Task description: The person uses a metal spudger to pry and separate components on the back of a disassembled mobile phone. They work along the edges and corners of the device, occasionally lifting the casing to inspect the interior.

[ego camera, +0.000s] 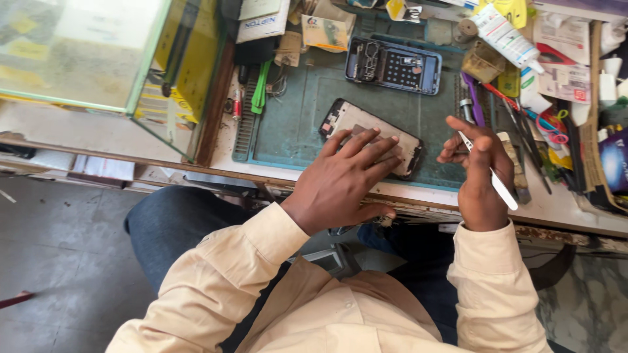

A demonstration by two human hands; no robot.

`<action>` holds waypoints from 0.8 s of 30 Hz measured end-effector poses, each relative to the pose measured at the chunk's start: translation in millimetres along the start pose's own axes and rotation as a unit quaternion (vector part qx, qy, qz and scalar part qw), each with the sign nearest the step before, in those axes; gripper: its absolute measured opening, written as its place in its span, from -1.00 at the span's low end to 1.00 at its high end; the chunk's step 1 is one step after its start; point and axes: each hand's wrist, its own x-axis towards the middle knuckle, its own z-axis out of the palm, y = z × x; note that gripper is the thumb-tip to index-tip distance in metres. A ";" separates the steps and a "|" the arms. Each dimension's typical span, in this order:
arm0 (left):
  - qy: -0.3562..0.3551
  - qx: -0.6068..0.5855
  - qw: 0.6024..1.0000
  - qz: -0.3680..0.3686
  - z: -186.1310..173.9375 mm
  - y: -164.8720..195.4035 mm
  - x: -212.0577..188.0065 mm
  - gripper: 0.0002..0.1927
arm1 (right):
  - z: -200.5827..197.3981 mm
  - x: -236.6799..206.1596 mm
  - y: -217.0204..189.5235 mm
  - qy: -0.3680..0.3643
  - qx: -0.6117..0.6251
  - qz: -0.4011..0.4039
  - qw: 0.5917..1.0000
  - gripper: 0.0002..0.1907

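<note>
An opened phone body [353, 119] with a pale inner plate lies on the teal work mat [294, 124]. My left hand [340, 180] rests flat on it, fingers spread over its right half. My right hand [474, 163] hovers just right of the phone and grips white tweezers [500, 186], whose long end sticks out toward the table's front edge. A second phone frame [394, 64], blue-edged with exposed parts, lies farther back on the mat.
A glass case [98, 52] stands at the left. Tools, a white tube [507, 36], screwdrivers [472, 98], red-handled snips [553, 131] and small boxes crowd the back and right of the bench. The bench's worn front edge [556, 229] runs above my lap.
</note>
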 end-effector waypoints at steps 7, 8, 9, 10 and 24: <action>-0.030 0.026 0.999 -0.017 16.7 -2.4 -4.3 -0.27 | -0.1 10.4 -8.4 -0.049 -0.060 -0.016 0.997 -0.59; -0.027 0.025 0.999 -0.016 17.6 -2.6 -4.2 -0.26 | 0.2 10.1 -9.2 -0.048 -0.063 -0.021 0.997 -0.60; -0.024 0.025 0.999 -0.015 18.1 -2.5 -3.6 -0.25 | -0.3 8.6 -10.2 -0.047 -0.066 -0.026 0.996 -0.61; -0.024 0.014 0.999 -0.021 18.1 -2.3 -3.3 -0.29 | -0.5 6.8 -10.6 -0.046 -0.069 -0.030 0.996 -0.62; 0.080 -0.017 0.966 -0.247 -19.6 -22.9 -6.2 0.02 | 12.8 -4.8 -15.0 -0.007 -0.153 -0.076 0.985 -0.75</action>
